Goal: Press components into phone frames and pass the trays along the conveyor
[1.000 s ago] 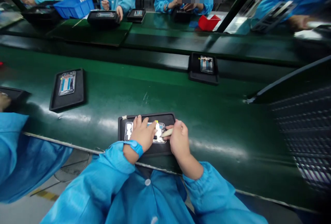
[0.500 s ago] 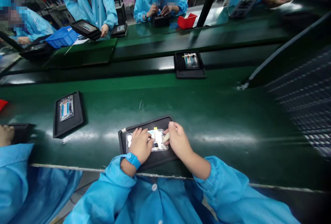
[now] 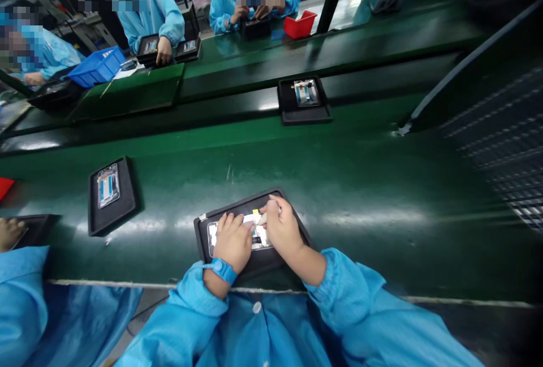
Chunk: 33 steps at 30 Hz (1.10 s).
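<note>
A black tray (image 3: 263, 268) lies near the front edge of the green table, tilted a little, with a bright metallic phone frame (image 3: 212, 231) in it. My left hand (image 3: 233, 241) rests on the middle of the frame, its fingers spread and holding nothing. In my right hand (image 3: 283, 228) is a small pale tool (image 3: 262, 219), pinched in closed fingers with its tip over the frame. Beside that tip a yellow tab (image 3: 255, 212) sticks up at the frame's upper edge. The fingers cover part of the frame.
Another black tray with a phone frame (image 3: 108, 185) lies to the left, and one more (image 3: 305, 117) stands farther back. A co-worker's hand (image 3: 11, 233) is at the left edge. Across the table are several people, a blue bin (image 3: 97, 67) and a red bin (image 3: 299, 25).
My right hand has moved left and slightly up with the tool, closer to my left hand. Across the table a co-worker has lowered a tray. The whole view has shifted slightly.
</note>
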Each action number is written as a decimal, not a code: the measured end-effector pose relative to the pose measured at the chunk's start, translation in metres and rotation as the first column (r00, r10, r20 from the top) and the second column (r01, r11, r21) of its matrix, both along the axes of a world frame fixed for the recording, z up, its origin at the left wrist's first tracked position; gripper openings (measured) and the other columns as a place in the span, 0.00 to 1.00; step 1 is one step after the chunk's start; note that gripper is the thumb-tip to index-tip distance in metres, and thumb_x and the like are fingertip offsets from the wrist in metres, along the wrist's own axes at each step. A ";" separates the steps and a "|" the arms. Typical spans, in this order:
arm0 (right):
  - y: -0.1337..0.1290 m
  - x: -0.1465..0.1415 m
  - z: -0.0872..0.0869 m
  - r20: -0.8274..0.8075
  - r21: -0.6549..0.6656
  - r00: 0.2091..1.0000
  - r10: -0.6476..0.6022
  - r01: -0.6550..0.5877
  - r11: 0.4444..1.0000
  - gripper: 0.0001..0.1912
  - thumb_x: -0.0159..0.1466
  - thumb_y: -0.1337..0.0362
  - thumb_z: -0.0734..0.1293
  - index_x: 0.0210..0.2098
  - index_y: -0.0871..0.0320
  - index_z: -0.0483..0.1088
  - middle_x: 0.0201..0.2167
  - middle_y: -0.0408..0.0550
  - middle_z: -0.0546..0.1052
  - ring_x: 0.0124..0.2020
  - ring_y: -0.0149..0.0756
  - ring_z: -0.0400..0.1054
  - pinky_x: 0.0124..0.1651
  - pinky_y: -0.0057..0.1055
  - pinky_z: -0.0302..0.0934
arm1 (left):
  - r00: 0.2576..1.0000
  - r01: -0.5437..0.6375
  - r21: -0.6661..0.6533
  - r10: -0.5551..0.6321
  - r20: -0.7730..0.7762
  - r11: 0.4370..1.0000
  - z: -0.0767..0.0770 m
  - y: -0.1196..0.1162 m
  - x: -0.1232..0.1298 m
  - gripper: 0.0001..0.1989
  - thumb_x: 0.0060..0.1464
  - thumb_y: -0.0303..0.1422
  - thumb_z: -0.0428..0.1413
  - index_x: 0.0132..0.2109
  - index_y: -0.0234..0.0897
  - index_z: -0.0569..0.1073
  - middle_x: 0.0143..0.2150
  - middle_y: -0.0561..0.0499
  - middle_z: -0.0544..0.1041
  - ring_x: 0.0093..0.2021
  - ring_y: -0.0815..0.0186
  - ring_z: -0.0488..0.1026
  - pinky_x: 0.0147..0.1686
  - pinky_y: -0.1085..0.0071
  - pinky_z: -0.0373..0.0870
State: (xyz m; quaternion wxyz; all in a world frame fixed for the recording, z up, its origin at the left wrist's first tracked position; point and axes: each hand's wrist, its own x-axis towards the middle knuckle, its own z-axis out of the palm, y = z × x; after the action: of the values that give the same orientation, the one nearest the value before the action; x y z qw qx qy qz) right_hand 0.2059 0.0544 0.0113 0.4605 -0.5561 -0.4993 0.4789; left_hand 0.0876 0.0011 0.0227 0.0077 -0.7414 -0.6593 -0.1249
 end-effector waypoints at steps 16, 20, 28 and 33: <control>-0.003 -0.003 0.019 0.435 0.453 0.897 0.085 -0.299 0.840 0.15 0.61 0.59 0.54 0.35 0.57 0.68 0.29 0.52 0.75 0.31 0.40 0.70 0.35 0.37 0.65 | 1.000 -0.017 0.006 0.017 0.026 1.000 0.004 0.001 0.005 0.10 0.51 0.28 0.48 0.36 0.39 0.73 0.40 0.49 0.72 0.44 0.57 0.65 0.51 0.55 0.57; -0.002 -0.011 0.020 0.575 0.437 0.803 0.156 -0.462 0.772 0.15 0.62 0.60 0.53 0.33 0.56 0.70 0.26 0.52 0.74 0.28 0.41 0.68 0.32 0.38 0.64 | 0.998 0.006 -0.005 -0.005 0.067 1.000 0.001 0.000 0.003 0.12 0.48 0.24 0.48 0.38 0.37 0.73 0.36 0.47 0.73 0.44 0.57 0.65 0.51 0.55 0.56; 0.004 -0.012 0.017 0.462 0.287 0.875 0.144 -0.301 0.909 0.18 0.60 0.55 0.52 0.31 0.58 0.67 0.26 0.52 0.74 0.29 0.39 0.69 0.33 0.34 0.63 | 0.987 -0.058 -0.183 0.084 0.137 0.981 0.005 0.004 0.002 0.12 0.51 0.27 0.47 0.40 0.40 0.72 0.42 0.49 0.72 0.47 0.59 0.63 0.53 0.57 0.53; 0.009 -0.005 0.018 0.231 0.011 0.973 -0.012 0.010 1.000 0.18 0.62 0.52 0.50 0.32 0.58 0.63 0.22 0.45 0.71 0.22 0.34 0.67 0.27 0.30 0.61 | 0.959 -0.120 -0.244 0.176 0.222 0.962 0.009 0.010 0.003 0.08 0.52 0.29 0.49 0.37 0.41 0.73 0.41 0.52 0.72 0.47 0.62 0.63 0.54 0.60 0.51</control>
State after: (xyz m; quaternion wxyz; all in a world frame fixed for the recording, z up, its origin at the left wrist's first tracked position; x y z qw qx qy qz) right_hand 0.2008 0.0632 0.0291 0.4044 -0.6087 -0.5487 0.4059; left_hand 0.0906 0.0111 0.0314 -0.1481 -0.6649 -0.7193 -0.1368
